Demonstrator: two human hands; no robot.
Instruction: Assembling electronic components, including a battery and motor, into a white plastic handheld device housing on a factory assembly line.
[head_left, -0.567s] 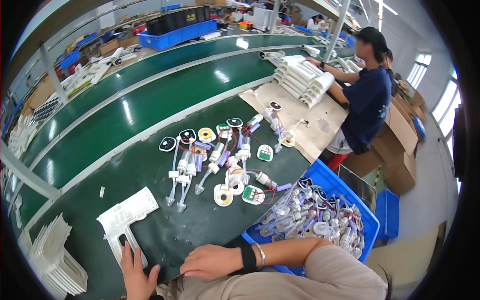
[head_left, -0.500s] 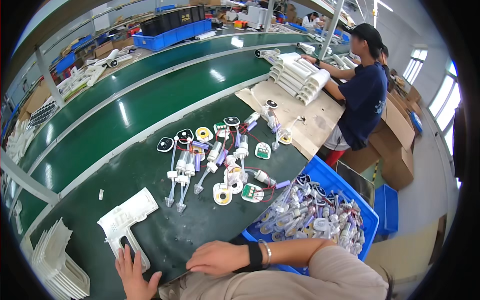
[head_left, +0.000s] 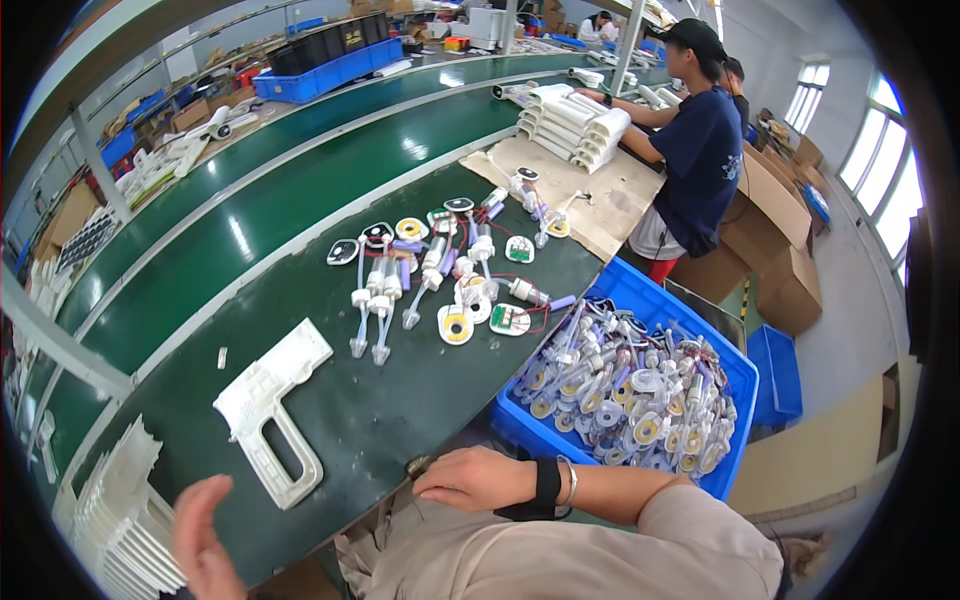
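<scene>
A white plastic handle-shaped housing [head_left: 272, 410] with an oblong opening lies on the dark green work surface [head_left: 370, 430]. My left hand [head_left: 205, 545] is lifted to the left of it, fingers apart and holding nothing, beside a nested stack of white plastic shells [head_left: 125, 520]. At the table's near edge rests my right hand [head_left: 475, 478], palm down with loosely bent fingers and nothing visible in it. A small dark lump [head_left: 418, 466] sits by its fingertips. Beyond the housing lies a cluster of small motor-and-tube assemblies [head_left: 385, 280] with wires, purple cylinders and green circuit boards.
A blue bin [head_left: 735, 440] full of similar assemblies stands to my right. Farther off, white half-tube shells [head_left: 572, 125] are piled on cardboard [head_left: 610, 190], where a co-worker [head_left: 690, 150] stands. A green conveyor belt [head_left: 300, 200] runs along the far side.
My left hand has moved left, away from the housing toward the stacked shells. My right hand stays by the table edge. The whole view has shifted slightly.
</scene>
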